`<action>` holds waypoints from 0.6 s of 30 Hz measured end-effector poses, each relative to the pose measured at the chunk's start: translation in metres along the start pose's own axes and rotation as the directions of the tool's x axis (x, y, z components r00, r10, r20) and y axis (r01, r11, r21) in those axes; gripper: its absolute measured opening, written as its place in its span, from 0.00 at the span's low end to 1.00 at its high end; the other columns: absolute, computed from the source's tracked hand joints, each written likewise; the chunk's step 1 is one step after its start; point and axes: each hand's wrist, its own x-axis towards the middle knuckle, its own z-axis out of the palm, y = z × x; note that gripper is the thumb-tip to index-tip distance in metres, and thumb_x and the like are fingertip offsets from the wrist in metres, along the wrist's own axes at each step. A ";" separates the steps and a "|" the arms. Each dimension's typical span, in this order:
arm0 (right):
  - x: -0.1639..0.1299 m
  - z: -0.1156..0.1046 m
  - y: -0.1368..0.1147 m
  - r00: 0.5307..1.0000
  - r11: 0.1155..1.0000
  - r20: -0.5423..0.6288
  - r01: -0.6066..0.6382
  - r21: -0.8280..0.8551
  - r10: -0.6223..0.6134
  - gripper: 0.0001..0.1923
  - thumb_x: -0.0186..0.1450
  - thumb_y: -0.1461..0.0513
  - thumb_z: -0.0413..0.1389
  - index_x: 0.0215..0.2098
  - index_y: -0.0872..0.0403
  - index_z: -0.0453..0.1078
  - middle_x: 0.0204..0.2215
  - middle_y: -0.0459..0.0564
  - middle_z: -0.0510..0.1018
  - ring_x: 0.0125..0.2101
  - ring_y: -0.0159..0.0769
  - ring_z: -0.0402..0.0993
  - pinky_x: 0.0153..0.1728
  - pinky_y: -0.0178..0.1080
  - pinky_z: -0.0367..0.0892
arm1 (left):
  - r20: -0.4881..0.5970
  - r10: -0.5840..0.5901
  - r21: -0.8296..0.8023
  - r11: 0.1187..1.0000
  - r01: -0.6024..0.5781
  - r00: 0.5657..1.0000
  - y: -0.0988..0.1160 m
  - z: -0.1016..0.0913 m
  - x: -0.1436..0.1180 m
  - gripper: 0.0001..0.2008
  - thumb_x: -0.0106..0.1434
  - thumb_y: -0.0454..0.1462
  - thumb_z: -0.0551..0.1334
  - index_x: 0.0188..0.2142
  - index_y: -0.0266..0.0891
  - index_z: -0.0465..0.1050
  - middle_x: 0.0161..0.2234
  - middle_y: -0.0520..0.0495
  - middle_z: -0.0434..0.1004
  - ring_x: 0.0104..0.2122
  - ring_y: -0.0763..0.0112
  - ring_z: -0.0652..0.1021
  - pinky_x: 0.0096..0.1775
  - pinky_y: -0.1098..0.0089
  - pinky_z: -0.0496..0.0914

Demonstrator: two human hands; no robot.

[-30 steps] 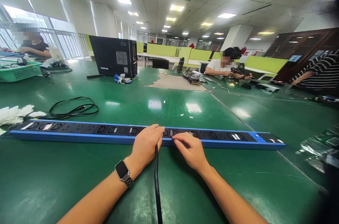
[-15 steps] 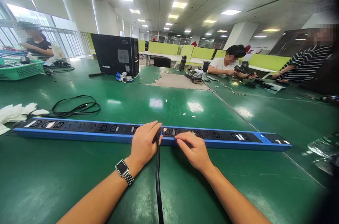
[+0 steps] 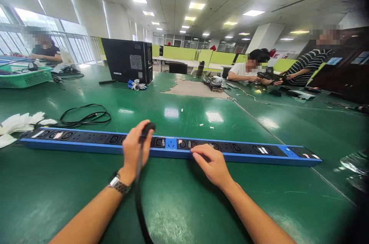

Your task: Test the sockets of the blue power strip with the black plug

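A long blue and black power strip (image 3: 171, 152) lies across the green table, its sockets facing up. My left hand (image 3: 137, 144) is closed round a black power plug (image 3: 148, 127), which it holds just above the strip and apart from it. The plug's thick black cable (image 3: 138, 194) hangs from the hand toward me. A blue socket (image 3: 171, 143) shows uncovered to the right of the plug. My right hand (image 3: 211, 161) has its thumb and bent fingers at the strip's front edge, gripping it; its far fingertips are partly hidden.
A coiled black cable (image 3: 86, 116) and white gloves (image 3: 20, 125) lie at the left. Farther back stand a computer tower (image 3: 125, 61) and a green basket (image 3: 25, 78). Clear plastic (image 3: 354, 165) lies at the right edge. Other people (image 3: 243, 71) are across the table.
My left hand has lifted the plug off the strip's middle and moved left, uncovering the blue socket. The right hand stays at the front edge. The person in stripes has shifted left.
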 end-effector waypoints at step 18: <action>0.000 0.002 0.001 1.000 1.000 0.013 0.005 -0.014 -0.005 0.06 0.66 0.63 0.55 0.34 0.51 0.75 0.32 0.47 0.81 0.34 0.36 0.76 0.38 0.39 0.70 | 0.331 -0.199 0.131 0.978 0.164 0.922 -0.046 -0.039 0.016 0.20 0.56 0.48 0.58 0.43 0.42 0.79 0.36 0.46 0.83 0.35 0.62 0.80 0.42 0.65 0.72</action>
